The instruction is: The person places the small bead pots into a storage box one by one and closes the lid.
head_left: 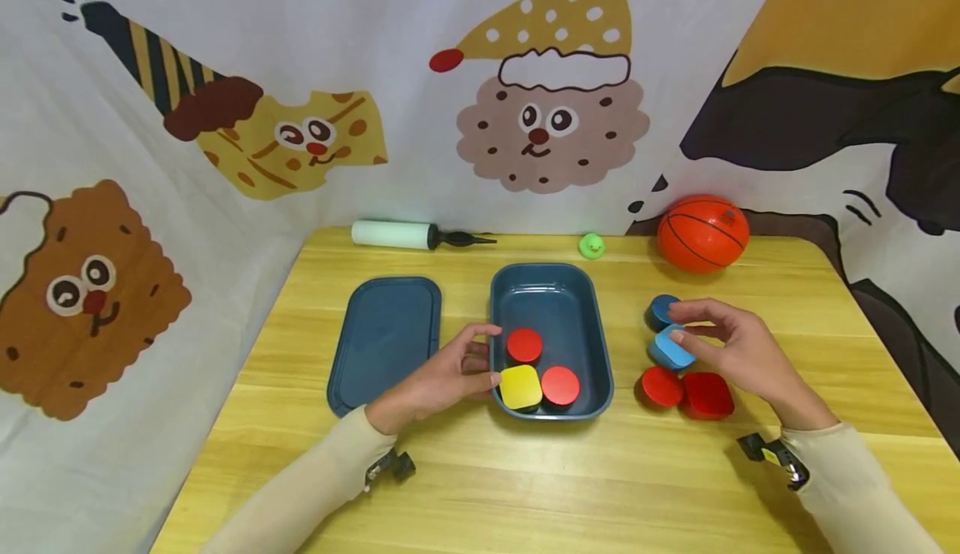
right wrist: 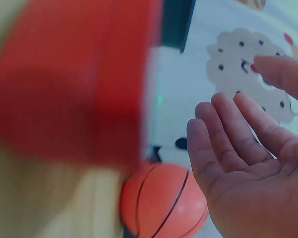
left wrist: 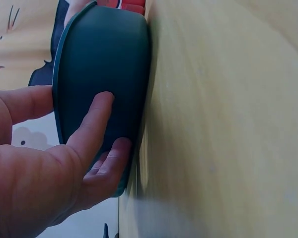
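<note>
A dark blue rectangular box [head_left: 551, 304] stands uncovered on the table. Inside it are two red round-topped pieces [head_left: 560, 386] and a yellow square-topped one [head_left: 521, 387]. My left hand [head_left: 453, 375] is at the box's left side; in the left wrist view its fingers [left wrist: 97, 116] rest against the outer wall. Over a light blue piece [head_left: 670, 349] right of the box hovers my right hand [head_left: 738, 350]. Its fingers [right wrist: 221, 131] are spread and hold nothing in the right wrist view. Behind the light blue piece is a darker blue round one [head_left: 660, 312].
Two red pieces, one round [head_left: 662, 386] and one squarish [head_left: 708, 396], sit before the light blue one. A flat dark blue lid [head_left: 390, 337] lies at left. Along the back are a hand pump [head_left: 393, 235], a green duck [head_left: 592, 246] and a red ball [head_left: 703, 234].
</note>
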Demonstrator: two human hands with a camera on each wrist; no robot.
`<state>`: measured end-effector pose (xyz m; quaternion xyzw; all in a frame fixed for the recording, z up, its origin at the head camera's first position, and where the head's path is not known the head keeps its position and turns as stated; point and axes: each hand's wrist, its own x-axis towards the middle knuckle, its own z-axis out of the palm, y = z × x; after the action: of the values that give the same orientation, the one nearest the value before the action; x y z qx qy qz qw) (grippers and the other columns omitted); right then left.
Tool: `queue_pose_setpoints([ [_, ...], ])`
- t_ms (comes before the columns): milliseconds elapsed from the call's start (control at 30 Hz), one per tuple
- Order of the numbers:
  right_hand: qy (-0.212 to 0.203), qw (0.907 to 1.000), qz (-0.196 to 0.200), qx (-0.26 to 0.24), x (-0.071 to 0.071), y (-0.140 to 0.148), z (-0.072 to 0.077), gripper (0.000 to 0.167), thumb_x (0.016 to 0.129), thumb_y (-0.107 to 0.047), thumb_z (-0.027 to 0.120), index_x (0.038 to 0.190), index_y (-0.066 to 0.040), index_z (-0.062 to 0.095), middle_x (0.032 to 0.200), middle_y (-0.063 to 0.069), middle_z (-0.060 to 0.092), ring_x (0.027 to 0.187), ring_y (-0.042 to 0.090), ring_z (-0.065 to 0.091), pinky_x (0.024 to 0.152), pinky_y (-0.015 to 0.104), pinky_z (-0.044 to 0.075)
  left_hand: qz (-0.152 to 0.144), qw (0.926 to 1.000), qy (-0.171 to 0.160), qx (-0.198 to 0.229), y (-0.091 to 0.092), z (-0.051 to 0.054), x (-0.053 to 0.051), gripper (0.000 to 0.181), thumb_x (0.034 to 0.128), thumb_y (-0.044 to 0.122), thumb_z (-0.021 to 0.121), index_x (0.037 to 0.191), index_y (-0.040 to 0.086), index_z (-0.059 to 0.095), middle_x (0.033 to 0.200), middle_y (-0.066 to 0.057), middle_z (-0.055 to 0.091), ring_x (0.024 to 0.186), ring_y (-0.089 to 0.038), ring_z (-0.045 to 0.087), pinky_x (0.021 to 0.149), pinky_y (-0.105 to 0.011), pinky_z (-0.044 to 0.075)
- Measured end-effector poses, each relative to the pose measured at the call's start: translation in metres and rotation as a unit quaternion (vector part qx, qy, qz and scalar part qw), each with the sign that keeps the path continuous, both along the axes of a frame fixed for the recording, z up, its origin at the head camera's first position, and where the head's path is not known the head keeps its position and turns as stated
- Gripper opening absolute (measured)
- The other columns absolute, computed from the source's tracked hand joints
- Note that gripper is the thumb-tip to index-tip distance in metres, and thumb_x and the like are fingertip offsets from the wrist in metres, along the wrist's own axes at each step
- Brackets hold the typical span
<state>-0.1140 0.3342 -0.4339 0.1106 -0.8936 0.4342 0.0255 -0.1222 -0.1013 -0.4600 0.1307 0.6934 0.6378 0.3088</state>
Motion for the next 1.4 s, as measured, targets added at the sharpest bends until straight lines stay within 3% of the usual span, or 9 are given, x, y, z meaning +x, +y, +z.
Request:
queue_pose_setpoints([
  [167, 0.000, 0.9999, -0.003, 0.010, 0.010, 0.018, -0.012, 0.035, 0.097, -0.014, 0.078, 0.130, -0.006, 0.070, 0.128, 0.012, 0.071, 0.107, -0.004, 0.067, 0.088, 0.007, 0.054, -0.003, 1.0000, 0.005, 0.001, 0.000, -0.001, 0.000, 0.071, 0.1018, 0.006, 0.069, 0.162, 0.015, 0.032, 0.146, -0.026, 0.046, 0.123, -0.027, 0.060, 0.097, -0.042, 0.063],
  [533, 0.004, 0.9998, -0.018, -0.001, 0.030, 0.041, -0.026, 0.040, 0.094, -0.005, 0.080, 0.132, -0.003, 0.067, 0.126, -0.007, 0.070, 0.112, -0.007, 0.064, 0.090, 0.006, 0.053, -0.004, 0.9999, 0.011, 0.004, -0.001, -0.002, 0.000, 0.072, 0.1018, 0.006, 0.069, 0.162, 0.015, 0.031, 0.148, -0.026, 0.045, 0.126, -0.030, 0.059, 0.097, -0.039, 0.063],
  [700, -0.029, 0.9995, -0.011, 0.003, 0.039, 0.047, -0.030, 0.041, 0.095, -0.008, 0.080, 0.133, -0.003, 0.066, 0.126, -0.011, 0.069, 0.110, -0.006, 0.066, 0.086, 0.008, 0.055, -0.004, 0.9999, 0.012, 0.003, -0.001, -0.002, 0.001, 0.072, 0.1020, 0.006, 0.069, 0.162, 0.015, 0.031, 0.149, -0.026, 0.045, 0.127, -0.030, 0.059, 0.097, -0.038, 0.063],
  [933, -0.045, 0.9988, 0.020, 0.008, 0.048, 0.055, -0.036, 0.043, 0.097, -0.009, 0.078, 0.136, -0.001, 0.063, 0.129, -0.008, 0.068, 0.112, -0.009, 0.064, 0.088, 0.009, 0.056, -0.002, 0.9999, 0.015, -0.002, -0.002, -0.003, 0.001, 0.071, 0.1023, 0.008, 0.069, 0.162, 0.016, 0.032, 0.149, -0.025, 0.046, 0.128, -0.030, 0.059, 0.096, -0.038, 0.063],
  [1133, -0.096, 0.9930, 0.066, 0.019, 0.052, 0.057, -0.039, 0.050, 0.096, -0.014, 0.079, 0.142, -0.005, 0.060, 0.133, -0.016, 0.064, 0.112, -0.007, 0.061, 0.088, 0.016, 0.058, -0.002, 0.9999, 0.017, -0.001, -0.002, -0.002, 0.000, 0.072, 0.1020, 0.008, 0.070, 0.162, 0.015, 0.032, 0.149, -0.026, 0.046, 0.128, -0.031, 0.059, 0.096, -0.037, 0.063],
  [1400, -0.113, 0.9893, 0.091, 0.017, 0.053, 0.057, -0.042, 0.059, 0.092, -0.016, 0.084, 0.144, -0.006, 0.057, 0.134, -0.018, 0.061, 0.113, -0.005, 0.062, 0.087, 0.018, 0.059, -0.003, 0.9999, 0.011, 0.004, -0.002, -0.004, 0.000, 0.072, 0.1017, 0.009, 0.070, 0.162, 0.016, 0.032, 0.149, -0.025, 0.046, 0.127, -0.030, 0.059, 0.097, -0.036, 0.062],
])
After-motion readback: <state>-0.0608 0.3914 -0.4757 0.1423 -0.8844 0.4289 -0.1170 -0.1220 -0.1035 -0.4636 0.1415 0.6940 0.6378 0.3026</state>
